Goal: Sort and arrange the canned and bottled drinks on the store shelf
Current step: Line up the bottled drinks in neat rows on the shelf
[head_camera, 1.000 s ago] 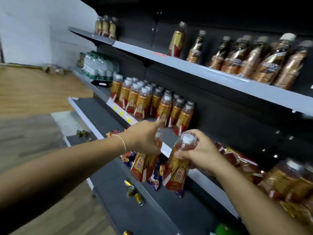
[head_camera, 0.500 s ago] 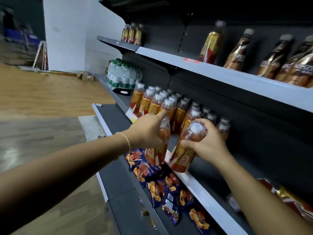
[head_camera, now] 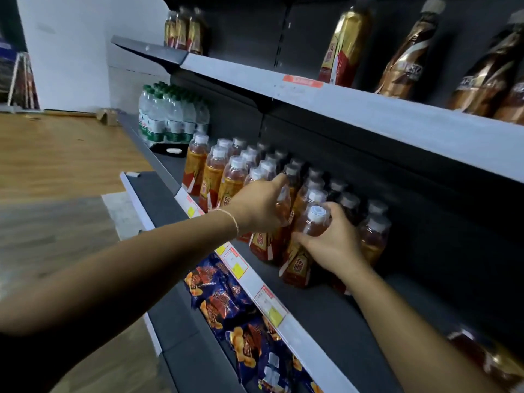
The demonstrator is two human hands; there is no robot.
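My left hand (head_camera: 259,205) grips an orange tea bottle (head_camera: 265,245) with a white cap and red-gold label. It stands on the middle shelf (head_camera: 326,310), at the front of a block of several matching tea bottles (head_camera: 215,177). My right hand (head_camera: 333,239) holds a second tea bottle (head_camera: 300,259) by its shoulder, tilted slightly, its base on the shelf just right of the first. Both bottles touch the block's front right corner.
Green-capped water bottles (head_camera: 167,117) stand at the shelf's far left end. The upper shelf (head_camera: 368,114) carries gold and brown bottles (head_camera: 344,43). Blue snack bags (head_camera: 226,302) lie on the lower shelf. Price tags (head_camera: 269,304) line the shelf edge. Wooden floor lies left.
Both hands have carried their bottles up from over the lower shelf and set them on the middle shelf beside the tea block. The camera has moved closer.
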